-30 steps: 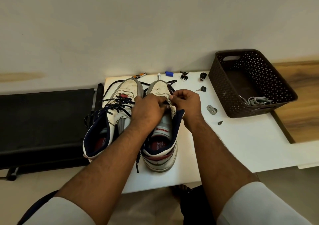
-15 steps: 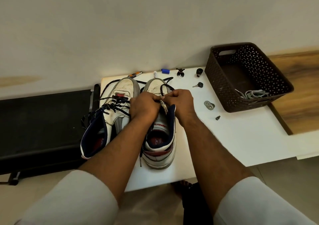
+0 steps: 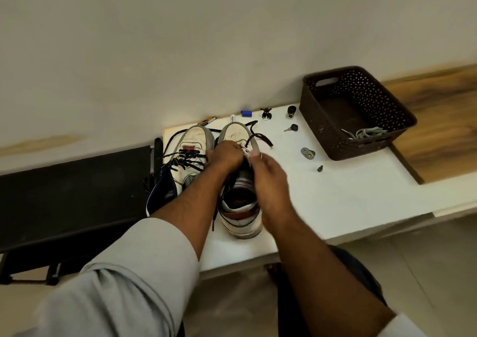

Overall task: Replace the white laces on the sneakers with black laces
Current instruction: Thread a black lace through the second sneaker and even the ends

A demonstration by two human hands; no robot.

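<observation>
While the sneaker at left of centre already carries black lacing across its eyelets, the sneaker beside it at centre frame is the one being worked, so the step in hand looks like threading the black lace through the second shoe's lower eyelets.

Head view: both shoes stand side by side on the white bench, toes toward the wall at the top of the frame. The left hand lies curled over the centre shoe's throat, fingers bent down onto the eyelet flap; exactly what it pinches is hidden. The right hand sits just right of it, thumb and forefinger closed on the flap edge or the lace there; I cannot tell which. A loose loop of lace lies just above the hands, over the toe. The white laces seem to rest in the dark basket at upper right, well apart.

Next, I judge, the lace tip must be fed through the eyelet and drawn even.
</observation>
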